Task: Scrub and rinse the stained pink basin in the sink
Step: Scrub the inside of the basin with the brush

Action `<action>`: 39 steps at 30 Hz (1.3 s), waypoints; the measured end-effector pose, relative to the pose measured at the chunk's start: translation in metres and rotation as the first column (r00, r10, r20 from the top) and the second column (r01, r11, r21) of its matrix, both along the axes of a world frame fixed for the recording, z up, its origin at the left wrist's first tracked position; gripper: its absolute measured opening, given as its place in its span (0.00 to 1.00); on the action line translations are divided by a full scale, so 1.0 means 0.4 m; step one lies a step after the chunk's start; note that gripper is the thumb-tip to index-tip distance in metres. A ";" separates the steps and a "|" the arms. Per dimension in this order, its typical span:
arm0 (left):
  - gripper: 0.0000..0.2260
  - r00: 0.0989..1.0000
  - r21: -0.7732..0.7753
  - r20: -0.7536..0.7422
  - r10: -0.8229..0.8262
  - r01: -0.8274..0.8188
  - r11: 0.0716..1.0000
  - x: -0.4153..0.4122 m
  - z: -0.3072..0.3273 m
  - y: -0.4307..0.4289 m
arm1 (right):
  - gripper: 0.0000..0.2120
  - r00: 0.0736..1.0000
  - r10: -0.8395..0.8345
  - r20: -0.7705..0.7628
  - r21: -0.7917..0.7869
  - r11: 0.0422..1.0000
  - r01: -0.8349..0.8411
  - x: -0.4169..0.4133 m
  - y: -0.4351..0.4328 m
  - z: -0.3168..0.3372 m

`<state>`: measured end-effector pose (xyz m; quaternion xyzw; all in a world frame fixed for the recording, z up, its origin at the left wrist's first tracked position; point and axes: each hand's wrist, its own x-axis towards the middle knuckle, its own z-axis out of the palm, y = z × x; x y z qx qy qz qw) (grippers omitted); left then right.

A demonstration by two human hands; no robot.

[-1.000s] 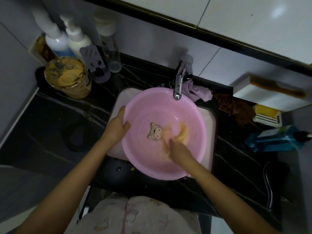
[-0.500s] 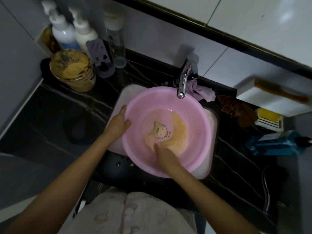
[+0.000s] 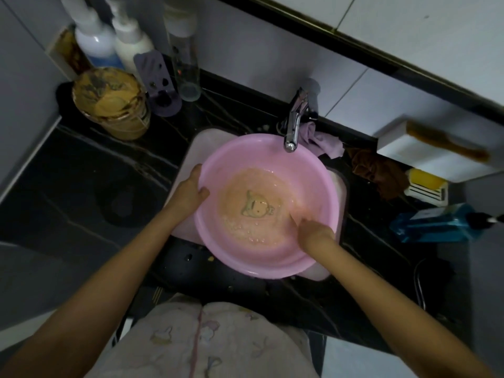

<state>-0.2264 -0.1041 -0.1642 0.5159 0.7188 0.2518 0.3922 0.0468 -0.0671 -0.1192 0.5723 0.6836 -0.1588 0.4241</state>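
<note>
- Pink round plastic basin [image 3: 245,259] seated in the white rectangular sink [image 3: 197,144], filling most of it, far rim under the spout of the chrome tap [image 3: 293,126].
- Shallow pool of cloudy orange-tinted water [image 3: 253,178] across the basin floor, small bubbles toward the front; printed cartoon animal figure [image 3: 256,207] showing through at the middle.
- Left hand [image 3: 191,190] gripping the basin's left rim: thumb hooked inside over the wall, fingers down the outside.
- Right hand [image 3: 313,230] low against the inner wall at the front right, wrist above the rim, one finger stretched toward the figure and touching the wet floor; other fingers hidden beneath the hand, so impossible to tell whether curled round anything or lying flat.
- Black stone surface with pale veins [image 3: 109,165] all around the sink, a few specks near the front edge.
- Back left corner: pair of white pump bottles [image 3: 131,45], tall clear bottle [image 3: 185,64], flat purple holder [image 3: 161,85], squat tub smeared yellow-brown [image 3: 109,105].
- Just right of the tap: crumpled lilac cloth [image 3: 324,143], then a crumpled brown cloth [image 3: 373,170] farther right.
- Right side: white box-shaped shelf [image 3: 409,156] carrying a brown brush [image 3: 447,143], yellow block in a white ribbed dish [image 3: 425,181] below, blue bottle lying on its side [image 3: 436,225].
- Pale printed garment [image 3: 204,336] at the bottom, between two bare forearms.
</note>
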 end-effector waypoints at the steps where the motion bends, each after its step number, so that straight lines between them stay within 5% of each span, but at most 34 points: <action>1: 0.25 1.000 0.007 0.012 -0.001 0.001 1.000 0.001 -0.001 -0.002 | 0.21 1.000 0.007 -0.010 -0.061 0.998 -0.008 0.002 -0.025 0.011; 6: 0.24 1.000 0.021 0.028 0.001 -0.002 1.000 0.002 0.002 -0.004 | 0.19 0.965 0.099 -0.242 -0.289 0.942 -0.169 -0.122 -0.112 0.006; 10: 0.25 1.000 0.001 -0.004 -0.005 0.005 1.000 -0.002 -0.003 -0.003 | 0.27 0.887 0.022 -0.462 -0.085 0.994 -0.069 -0.217 -0.066 -0.077; 14: 0.26 1.000 -0.030 0.014 -0.002 0.002 1.000 -0.007 -0.012 -0.007 | 0.29 0.913 -0.165 -0.372 0.113 0.969 0.221 -0.152 -0.004 -0.088; 16: 0.26 0.999 -0.020 0.035 0.009 -0.008 1.000 -0.001 -0.005 -0.010 | 0.27 0.917 -0.236 -0.320 0.087 0.957 0.277 -0.114 -0.057 -0.064; 20: 0.26 0.999 0.012 0.040 0.010 -0.011 1.000 0.006 0.011 -0.010 | 0.28 0.925 -0.064 -0.376 -0.112 0.993 0.023 -0.187 -0.168 -0.056; 24: 0.30 1.000 0.029 0.010 -0.004 0.004 1.000 0.003 0.021 -0.013 | 0.29 0.860 0.044 -0.509 0.036 0.999 -0.030 -0.257 -0.052 -0.101; 28: 0.28 0.999 0.071 0.051 -0.002 -0.002 0.998 0.000 0.026 -0.016 | 0.31 0.929 0.082 -0.361 0.224 0.975 0.001 -0.177 0.100 -0.092; 31: 0.25 0.998 0.129 0.064 0.010 -0.019 0.991 0.007 0.041 -0.020 | 0.30 0.976 0.171 -0.133 0.283 0.950 -0.128 -0.059 0.129 -0.046; 35: 0.22 0.993 0.233 0.094 0.070 -0.090 0.968 0.022 0.059 -0.028 | 0.25 0.969 0.221 0.109 0.150 0.960 -0.235 0.069 0.079 0.001; 39: 0.21 0.981 0.329 0.167 0.102 -0.153 0.932 0.062 0.112 -0.016 | 0.18 0.974 0.225 -0.037 -0.179 0.957 -0.228 0.060 -0.047 0.031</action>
